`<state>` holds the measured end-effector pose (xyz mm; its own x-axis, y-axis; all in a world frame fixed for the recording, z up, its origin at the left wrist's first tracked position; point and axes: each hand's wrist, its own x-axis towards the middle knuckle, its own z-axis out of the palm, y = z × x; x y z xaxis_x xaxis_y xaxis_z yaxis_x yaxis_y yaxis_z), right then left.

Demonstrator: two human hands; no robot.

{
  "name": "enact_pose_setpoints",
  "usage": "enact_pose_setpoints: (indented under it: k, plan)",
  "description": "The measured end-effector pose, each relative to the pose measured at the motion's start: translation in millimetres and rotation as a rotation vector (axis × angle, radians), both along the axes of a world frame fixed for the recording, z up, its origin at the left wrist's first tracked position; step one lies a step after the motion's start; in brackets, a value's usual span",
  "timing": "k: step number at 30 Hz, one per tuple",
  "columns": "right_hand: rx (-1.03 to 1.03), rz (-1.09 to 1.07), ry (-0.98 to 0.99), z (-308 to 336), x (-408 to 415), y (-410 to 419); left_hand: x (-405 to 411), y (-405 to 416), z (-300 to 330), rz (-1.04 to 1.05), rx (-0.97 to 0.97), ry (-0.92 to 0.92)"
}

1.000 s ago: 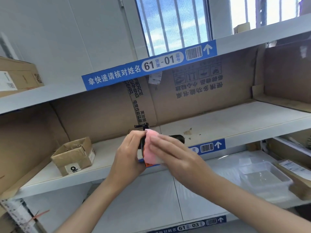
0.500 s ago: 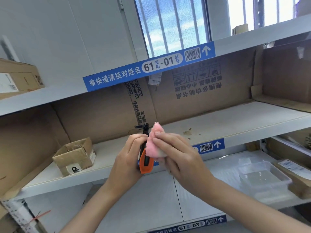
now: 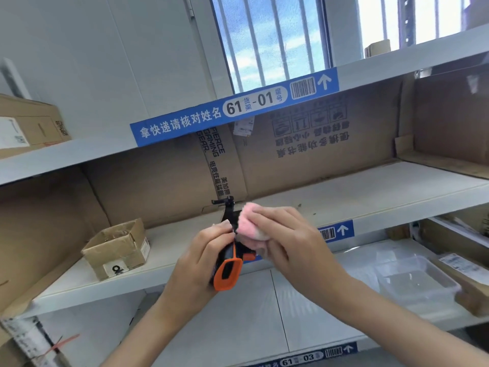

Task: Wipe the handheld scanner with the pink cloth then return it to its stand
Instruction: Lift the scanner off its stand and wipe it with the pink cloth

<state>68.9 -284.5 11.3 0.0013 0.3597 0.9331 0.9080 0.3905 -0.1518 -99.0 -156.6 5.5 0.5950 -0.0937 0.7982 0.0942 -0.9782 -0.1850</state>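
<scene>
The handheld scanner (image 3: 228, 271), black with an orange rim, is gripped in my left hand (image 3: 198, 260) in front of the middle shelf, its orange end pointing down towards me. My right hand (image 3: 285, 242) presses the pink cloth (image 3: 248, 225) against the scanner's upper part. Just behind the hands, a thin black stand (image 3: 227, 206) rises from the middle shelf (image 3: 370, 197); its base is hidden by my hands.
A small open cardboard box (image 3: 116, 247) sits on the middle shelf at left. Flattened cardboard (image 3: 304, 154) lines the shelf back. A clear plastic tray (image 3: 415, 279) and a parcel (image 3: 465, 276) lie on the lower shelf at right. Another box (image 3: 29, 125) rests on the top shelf.
The scanner has tilted and dropped, showing more of its orange end. My right hand has slid the pink cloth up and right along the scanner.
</scene>
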Motion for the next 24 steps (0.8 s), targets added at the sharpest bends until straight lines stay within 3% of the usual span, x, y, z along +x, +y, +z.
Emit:
enact_pose_setpoints:
  k: [3,9,12,15,19,24]
  plan:
    - [-0.078,0.010,-0.115,-8.7,-6.5,3.9,1.2,-4.9,2.4,-0.042,0.094,-0.003]
    - [-0.207,-0.203,-0.353,-25.7,25.2,6.6,-6.3,-4.8,0.6,-0.050,0.294,0.084]
    - [-0.231,-0.233,-0.215,-20.7,29.7,-1.0,-9.9,-2.7,-2.2,-0.019,0.323,0.070]
    - [-0.084,-0.078,-0.027,-10.8,12.1,-11.3,-10.0,-3.1,-0.7,-0.008,0.388,0.075]
    - [-0.118,0.020,-0.101,-13.8,-10.9,-8.3,-10.2,-5.9,6.6,-0.017,0.476,0.078]
    - [-0.165,-0.097,-0.230,-25.8,16.5,-3.9,-16.7,-10.0,13.4,-0.011,0.520,0.074]
